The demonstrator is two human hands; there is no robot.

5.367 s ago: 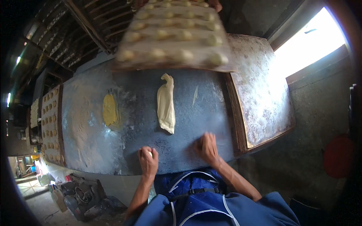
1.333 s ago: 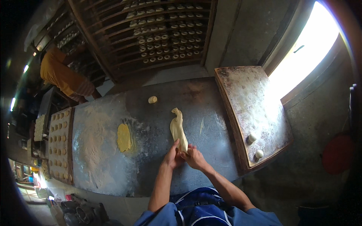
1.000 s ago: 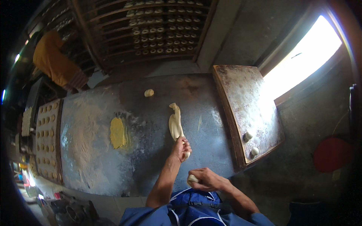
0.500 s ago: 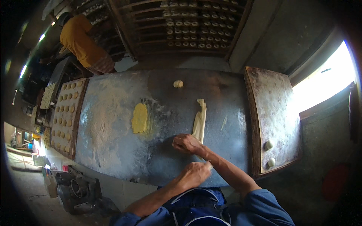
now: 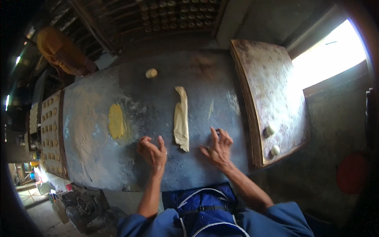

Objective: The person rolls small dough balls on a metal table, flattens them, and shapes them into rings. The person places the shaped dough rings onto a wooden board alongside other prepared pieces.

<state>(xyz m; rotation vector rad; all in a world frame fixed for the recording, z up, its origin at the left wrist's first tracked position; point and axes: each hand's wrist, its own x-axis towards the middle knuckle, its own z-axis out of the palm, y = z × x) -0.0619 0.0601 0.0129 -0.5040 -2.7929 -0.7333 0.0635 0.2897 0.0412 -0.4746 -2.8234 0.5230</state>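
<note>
No packages, labels, signs or screens showed anywhere in the view; nothing printed or boxed stood on the table or around it.

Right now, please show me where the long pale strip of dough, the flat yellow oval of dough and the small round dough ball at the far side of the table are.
long pale strip of dough (image 5: pixel 181 120): head view, middle of strip.
flat yellow oval of dough (image 5: pixel 116 121): head view, its centre.
small round dough ball (image 5: pixel 151 73): head view, its top.

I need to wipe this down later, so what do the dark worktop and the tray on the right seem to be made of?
The worktop looks like dark stone or metal, matt and flour-dusted; which one I cannot tell. The tray looks like wood: brown, with a thick layered edge and a floured face.
</note>
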